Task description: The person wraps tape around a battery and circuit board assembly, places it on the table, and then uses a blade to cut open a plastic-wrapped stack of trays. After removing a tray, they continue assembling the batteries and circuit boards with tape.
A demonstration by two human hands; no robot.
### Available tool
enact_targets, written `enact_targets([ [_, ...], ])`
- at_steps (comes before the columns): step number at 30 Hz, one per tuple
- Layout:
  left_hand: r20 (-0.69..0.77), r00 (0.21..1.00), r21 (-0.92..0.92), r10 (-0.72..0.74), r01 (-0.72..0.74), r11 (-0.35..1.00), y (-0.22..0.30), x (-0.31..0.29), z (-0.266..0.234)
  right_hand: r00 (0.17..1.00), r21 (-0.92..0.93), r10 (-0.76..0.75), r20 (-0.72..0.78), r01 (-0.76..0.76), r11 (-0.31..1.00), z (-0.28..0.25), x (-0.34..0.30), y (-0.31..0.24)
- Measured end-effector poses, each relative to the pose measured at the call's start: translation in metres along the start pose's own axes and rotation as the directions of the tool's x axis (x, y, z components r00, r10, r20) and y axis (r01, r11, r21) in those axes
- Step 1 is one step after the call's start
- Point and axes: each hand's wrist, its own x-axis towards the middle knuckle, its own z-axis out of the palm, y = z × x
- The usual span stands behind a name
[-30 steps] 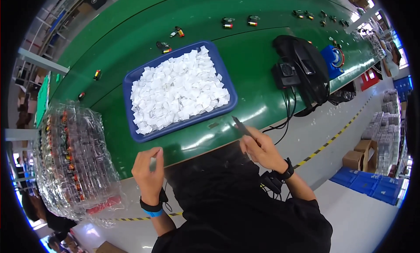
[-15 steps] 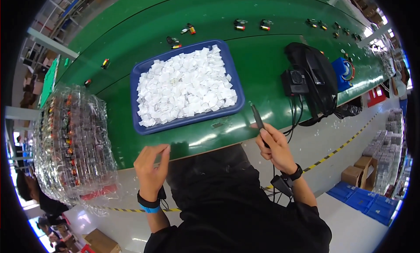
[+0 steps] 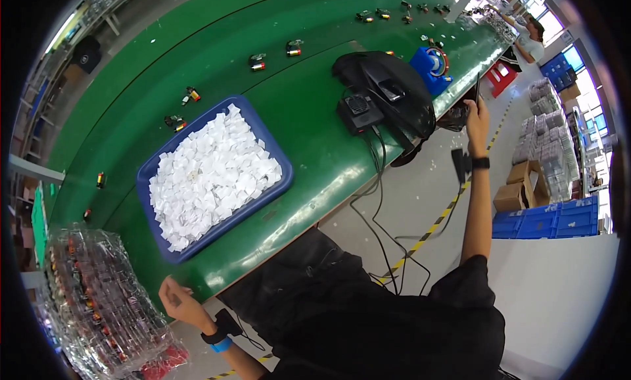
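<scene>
My right hand (image 3: 478,120) is stretched far out to the right, past the table's front edge. Its fingers are closed round a slim dark pen-shaped tool (image 3: 479,85), whose exact kind I cannot make out. At lower left, my left hand (image 3: 184,306) is by the table edge with its fingers curled in; anything inside them is hidden. Between this hand and the far side of the green table (image 3: 309,140) sits a blue tray (image 3: 287,176), filled with small white square pieces (image 3: 210,173).
Plastic-wrapped stacked trays (image 3: 108,301) stand at left. A black bag (image 3: 384,84), a black box with cables (image 3: 359,112) and a blue fixture (image 3: 430,71) are at right. Small motors with wires (image 3: 257,63) line the far side. Blue crates (image 3: 545,219) stand beyond the floor tape.
The view has turned right, so the tray appears further left. My right arm has reached out rightward with the tool. My left hand now appears lower and further left.
</scene>
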Motion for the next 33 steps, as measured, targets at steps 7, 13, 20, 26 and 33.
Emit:
enact_targets([
  [7,0.059,0.991,-0.097,-0.121,0.127,0.987,-0.047,0.013,-0.053,0.732,-0.746,-0.417,0.538,0.644,0.168,0.0,0.114,0.227],
  [13,0.173,0.96,-0.182,-0.218,0.249,0.951,-0.018,0.034,-0.098,0.955,-0.484,-0.058,0.291,0.199,0.852,-0.044,0.071,0.22],
  [20,0.378,0.916,-0.119,-0.133,0.19,0.975,0.047,0.075,-0.092,0.98,-0.369,-0.198,-0.001,0.184,0.911,-0.055,0.006,0.008],
  [26,0.501,0.865,-0.355,-0.024,0.231,0.906,0.112,0.171,-0.052,0.928,0.019,-0.218,0.301,0.223,0.975,0.031,-0.056,-0.281],
  [33,0.199,0.903,-0.37,0.38,-0.29,0.882,0.147,0.105,-0.225,0.281,0.551,-0.587,0.76,0.201,0.81,0.118,-0.181,-0.498],
])
